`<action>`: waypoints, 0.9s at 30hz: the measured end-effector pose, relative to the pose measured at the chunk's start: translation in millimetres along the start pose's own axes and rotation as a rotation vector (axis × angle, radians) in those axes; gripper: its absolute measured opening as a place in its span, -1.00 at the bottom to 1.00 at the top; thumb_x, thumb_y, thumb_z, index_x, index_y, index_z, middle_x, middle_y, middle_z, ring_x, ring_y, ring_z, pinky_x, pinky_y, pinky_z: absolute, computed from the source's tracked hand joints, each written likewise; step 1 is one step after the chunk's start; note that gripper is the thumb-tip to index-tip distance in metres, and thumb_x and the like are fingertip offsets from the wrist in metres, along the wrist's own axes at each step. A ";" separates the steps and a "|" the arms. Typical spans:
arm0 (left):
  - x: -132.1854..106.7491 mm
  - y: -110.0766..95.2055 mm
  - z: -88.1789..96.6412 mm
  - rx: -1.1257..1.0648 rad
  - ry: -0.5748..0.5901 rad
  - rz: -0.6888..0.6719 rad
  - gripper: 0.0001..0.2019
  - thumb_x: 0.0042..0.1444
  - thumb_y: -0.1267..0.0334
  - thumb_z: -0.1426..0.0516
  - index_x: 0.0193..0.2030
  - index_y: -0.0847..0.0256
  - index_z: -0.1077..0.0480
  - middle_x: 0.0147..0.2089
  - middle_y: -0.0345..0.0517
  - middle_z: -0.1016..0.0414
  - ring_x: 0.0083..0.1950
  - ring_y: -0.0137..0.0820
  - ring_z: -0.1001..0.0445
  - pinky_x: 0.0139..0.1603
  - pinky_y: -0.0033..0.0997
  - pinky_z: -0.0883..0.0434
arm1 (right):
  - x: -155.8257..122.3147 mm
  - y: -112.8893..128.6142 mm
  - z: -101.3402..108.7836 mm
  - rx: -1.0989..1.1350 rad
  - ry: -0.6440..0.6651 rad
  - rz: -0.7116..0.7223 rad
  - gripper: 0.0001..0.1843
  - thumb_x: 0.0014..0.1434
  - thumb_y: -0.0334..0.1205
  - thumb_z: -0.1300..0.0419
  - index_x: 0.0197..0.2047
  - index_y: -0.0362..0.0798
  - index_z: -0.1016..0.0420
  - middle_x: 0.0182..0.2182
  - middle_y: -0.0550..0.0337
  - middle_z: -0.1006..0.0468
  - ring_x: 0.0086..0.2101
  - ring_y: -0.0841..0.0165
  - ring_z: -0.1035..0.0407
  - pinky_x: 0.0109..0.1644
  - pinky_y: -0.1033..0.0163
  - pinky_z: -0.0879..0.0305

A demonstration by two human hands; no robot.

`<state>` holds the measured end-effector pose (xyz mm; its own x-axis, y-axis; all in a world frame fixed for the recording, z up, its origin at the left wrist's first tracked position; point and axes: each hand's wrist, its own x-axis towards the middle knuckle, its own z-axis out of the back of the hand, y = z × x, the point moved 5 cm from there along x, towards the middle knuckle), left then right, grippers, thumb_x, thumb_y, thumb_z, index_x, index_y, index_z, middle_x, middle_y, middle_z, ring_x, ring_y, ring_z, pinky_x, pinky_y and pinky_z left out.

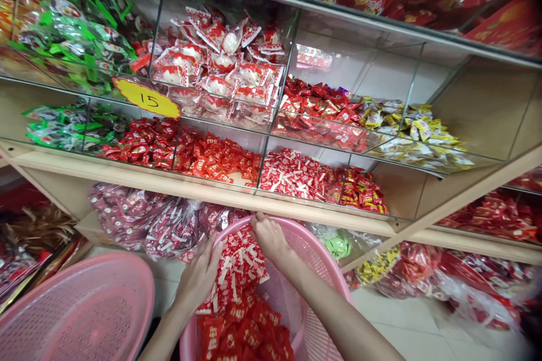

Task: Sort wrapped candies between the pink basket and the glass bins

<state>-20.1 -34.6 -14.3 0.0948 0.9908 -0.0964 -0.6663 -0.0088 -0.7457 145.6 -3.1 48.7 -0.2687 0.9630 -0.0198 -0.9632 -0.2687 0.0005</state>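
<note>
Head view looks down on someone bent over a pink basket [328,262] that sits in front of a sweet shelf [203,193]. Both hands are inside the basket, with a heap of red-and-white sweets [239,262] pressed between them. The left hand [198,277] cups the heap from its left side, fingers curled against the wrappers. The right hand [271,240] clamps over the far top of the heap, near the basket's back rim, its fingertips bent down and out of sight behind the pile. So the heap is held from both sides, inside the basket and raised above a layer of plain red sweets [243,330] that lies lower, nearer the person. Just to the left stands a second pink basket [84,304] on the pale floor [402,321]. Clear bags of sweets [148,223] are stuffed under the shelf, right behind the hands. Above them, glass compartments hold more sweets, and one bin of red-and-white wrappers [296,176] looks much like the heap in hand. A yellow tag [146,98] reading 15 is stuck on the glass up to the left.
</note>
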 end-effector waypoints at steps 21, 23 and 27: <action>1.3 0.9 -0.3 0.033 0.007 0.037 -0.37 0.16 -0.11 0.25 0.29 0.15 -0.01 0.32 -0.13 -0.05 0.34 -0.25 0.06 0.29 -0.14 -0.02 | -2.1 4.7 -22.1 0.551 -0.155 0.067 -0.77 0.26 -0.29 0.15 -0.18 0.00 -0.30 -0.21 0.12 -0.39 -0.29 0.35 -0.34 -0.25 0.25 -0.28; 1.8 1.4 -0.5 0.034 0.009 0.038 -0.37 0.16 -0.12 0.26 0.29 0.15 0.00 0.32 -0.12 -0.05 0.35 -0.25 0.07 0.28 -0.13 -0.03 | -2.0 4.4 -24.3 0.557 -0.156 0.070 -0.77 0.26 -0.28 0.16 -0.17 0.01 -0.30 -0.22 0.13 -0.39 -0.28 0.35 -0.34 -0.22 0.23 -0.28; 2.8 2.1 -0.6 0.027 -0.001 0.027 -0.37 0.17 -0.12 0.25 0.29 0.18 -0.03 0.31 -0.05 -0.06 0.34 -0.22 0.05 0.27 -0.10 -0.04 | -3.8 7.7 -20.6 0.530 -0.170 0.129 -0.73 0.27 -0.30 0.17 -0.14 0.00 -0.32 -0.16 0.12 -0.39 -0.24 0.34 -0.34 -0.16 0.22 -0.28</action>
<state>-20.7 -31.9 -16.6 0.0759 0.9904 -0.1154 -0.6880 -0.0318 -0.7250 139.3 -9.2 28.2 -0.3388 0.9244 0.1751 -0.7818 -0.3802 0.4941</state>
